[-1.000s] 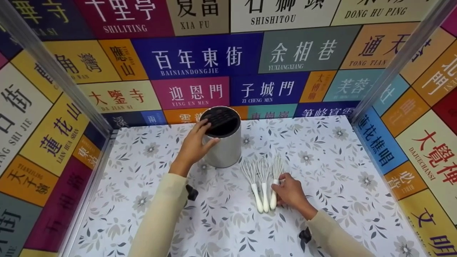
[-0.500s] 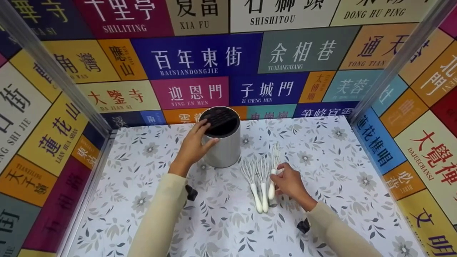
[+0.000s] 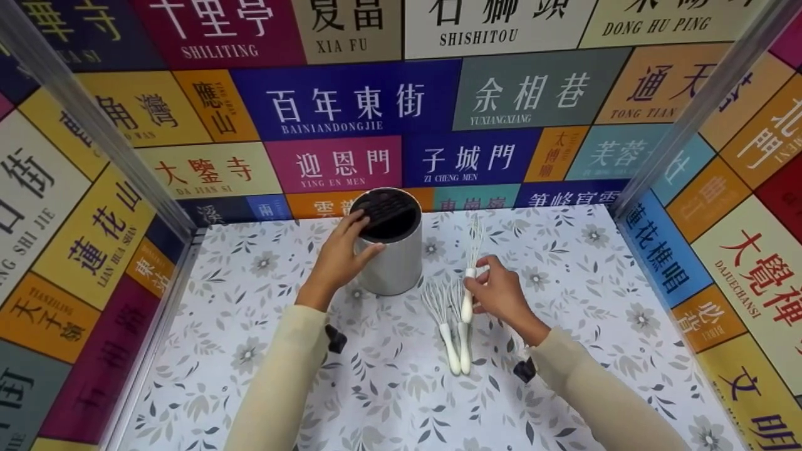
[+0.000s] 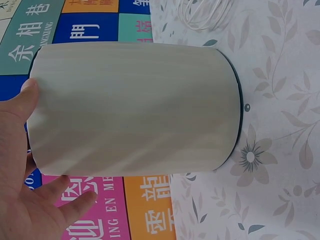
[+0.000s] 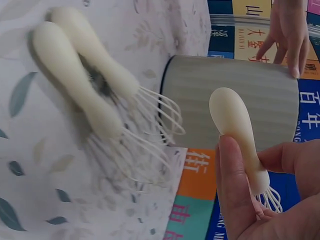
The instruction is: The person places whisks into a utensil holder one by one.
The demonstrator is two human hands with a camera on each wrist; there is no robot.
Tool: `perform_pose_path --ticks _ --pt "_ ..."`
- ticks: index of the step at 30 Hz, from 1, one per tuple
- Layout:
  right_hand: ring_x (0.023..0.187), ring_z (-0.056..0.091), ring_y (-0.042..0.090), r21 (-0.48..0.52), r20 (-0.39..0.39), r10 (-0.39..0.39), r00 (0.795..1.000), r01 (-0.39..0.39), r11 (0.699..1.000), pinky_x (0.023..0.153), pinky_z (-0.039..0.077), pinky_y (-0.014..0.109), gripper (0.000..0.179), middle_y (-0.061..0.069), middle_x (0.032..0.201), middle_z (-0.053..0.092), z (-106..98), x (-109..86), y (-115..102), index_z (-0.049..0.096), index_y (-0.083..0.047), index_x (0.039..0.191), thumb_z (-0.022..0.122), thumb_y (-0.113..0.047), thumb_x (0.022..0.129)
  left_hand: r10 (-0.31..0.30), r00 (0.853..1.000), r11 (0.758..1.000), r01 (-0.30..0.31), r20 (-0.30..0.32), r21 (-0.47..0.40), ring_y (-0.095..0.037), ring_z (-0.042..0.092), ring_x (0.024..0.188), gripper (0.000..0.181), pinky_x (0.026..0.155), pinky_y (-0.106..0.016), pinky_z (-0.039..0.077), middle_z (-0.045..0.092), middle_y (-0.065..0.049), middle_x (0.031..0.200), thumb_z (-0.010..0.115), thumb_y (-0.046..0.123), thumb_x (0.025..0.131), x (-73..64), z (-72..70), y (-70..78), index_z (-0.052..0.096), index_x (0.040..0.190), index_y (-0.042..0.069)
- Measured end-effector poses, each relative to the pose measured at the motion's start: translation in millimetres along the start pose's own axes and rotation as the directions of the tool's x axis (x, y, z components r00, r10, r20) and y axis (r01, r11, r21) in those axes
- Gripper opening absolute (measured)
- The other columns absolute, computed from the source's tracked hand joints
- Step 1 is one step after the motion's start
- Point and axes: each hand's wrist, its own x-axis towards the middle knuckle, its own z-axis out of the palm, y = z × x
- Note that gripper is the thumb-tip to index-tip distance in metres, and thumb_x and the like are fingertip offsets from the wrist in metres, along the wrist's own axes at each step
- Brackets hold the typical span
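Seeing cream on the whisk handles [image 5: 236,125], and white on the wires [image 3: 475,243]. Seeing pale grey outside of the pot [image 3: 393,269], and black inside. On the table [image 3: 388,401], seeing grey flowers and leaves over white; on the sleeves [image 3: 272,382], beige. On the wall [image 3: 351,113], seeing blue, pink, orange, yellow, teal blocks with white, red or dark letters.

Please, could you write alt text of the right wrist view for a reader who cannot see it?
A person's right hand pinches a cream-handled white wire whisk. Two matching whisks lie side by side on a white leaf-patterned surface; beyond, the left hand touches a pale grey cylindrical container.
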Motion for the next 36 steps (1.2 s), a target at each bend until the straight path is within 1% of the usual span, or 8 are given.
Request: perform_pose_path --ticks 6,10,14,21,27,30,33,36 --pt "0.075 0.074 0.023 -0.009 -0.012 -0.078 0.997 0.077 0.997 0.059 0.063 0.034 0.043 0.017 0.104 0.064 -6 11.9 -31 0.047 -0.008 0.135 0.064 -0.026 0.099 -0.008 1.0 1.0 0.008 0.001 0.017 -0.027 0.037 0.151 0.072 0.124 -0.049 0.032 0.035 -0.004 0.165 0.065 0.052 0.097 0.2 -0.2 0.3 0.048 0.153 0.012" --pt "0.075 0.075 0.024 -0.014 -0.03 -0.104 0.994 0.103 0.995 0.059 0.063 0.035 0.044 0.016 0.103 0.065 -7 20.8 -53 0.047 -0.009 0.135 0.064 -0.026 0.099 -0.029 0.999 0.999 0.028 0.013 0.026 -0.026 0.035 0.152 0.071 0.124 -0.048 0.031 0.034 -0.003 0.166 0.065 0.052 0.097 0.4 -0.2 1.1 0.047 0.154 0.014" --pt "0.076 0.075 0.024 -0.015 -0.03 -0.123 0.992 0.122 0.992 0.06 0.064 0.036 0.043 0.014 0.104 0.065 -9 28.4 -71 0.047 -0.012 0.136 0.064 -0.027 0.099 -0.047 0.999 0.999 0.046 0.027 0.022 -0.025 0.034 0.153 0.071 0.125 -0.048 0.031 0.032 0.0 0.167 0.065 0.052 0.096 0.2 -0.5 1.8 0.046 0.155 0.016" --pt "0.076 0.076 0.022 -0.006 -0.058 -0.178 0.982 0.178 0.984 0.064 0.064 0.041 0.04 0.01 0.105 0.065 -10 43.7 -99 0.048 -0.013 0.131 0.065 -0.027 0.098 -0.051 0.998 0.999 0.05 0.031 0.006 -0.025 0.034 0.153 0.072 0.125 -0.048 0.031 0.031 0.001 0.167 0.065 0.053 0.096 0.2 0.0 1.4 0.046 0.155 0.016" --pt "0.078 0.075 0.023 -0.016 -0.093 -0.225 0.97 0.225 0.974 0.063 0.064 0.038 0.041 0.01 0.106 0.066 -10 56.9 -121 0.048 -0.014 0.133 0.065 -0.026 0.098 -0.05 0.998 0.999 0.05 0.028 -0.003 -0.025 0.034 0.153 0.071 0.125 -0.049 0.031 0.031 0.001 0.167 0.065 0.054 0.096 -0.6 -0.2 0.9 0.047 0.155 0.017" --pt "0.077 0.073 0.022 -0.014 -0.115 -0.253 0.961 0.253 0.967 0.061 0.064 0.036 0.041 0.009 0.105 0.067 -8 63.3 -130 0.049 -0.015 0.133 0.065 -0.025 0.097 -0.045 0.999 0.999 0.045 0.023 -0.01 -0.026 0.034 0.153 0.071 0.125 -0.049 0.031 0.031 0.001 0.167 0.065 0.053 0.096 -0.9 -0.7 0.6 0.047 0.154 0.016" --pt "0.074 0.071 0.02 -0.015 -0.133 -0.291 0.948 0.291 0.956 0.061 0.064 0.036 0.041 0.008 0.103 0.067 -5 69.3 -136 0.049 -0.015 0.133 0.065 -0.025 0.097 -0.037 0.999 0.999 0.037 0.021 -0.006 -0.026 0.034 0.152 0.071 0.124 -0.049 0.031 0.032 0.0 0.167 0.065 0.054 0.096 -1.0 -0.7 0.1 0.047 0.154 0.015" --pt "0.069 0.07 0.018 -0.04 -0.153 -0.332 0.931 0.33 0.943 0.06 0.063 0.035 0.04 0.005 0.103 0.069 0 75.3 -140 0.049 -0.016 0.133 0.064 -0.025 0.098 -0.021 1.0 1.0 0.021 0.018 0.006 -0.027 0.035 0.152 0.072 0.124 -0.049 0.031 0.033 -0.001 0.166 0.064 0.054 0.097 -0.5 0.0 -0.5 0.047 0.154 0.014"
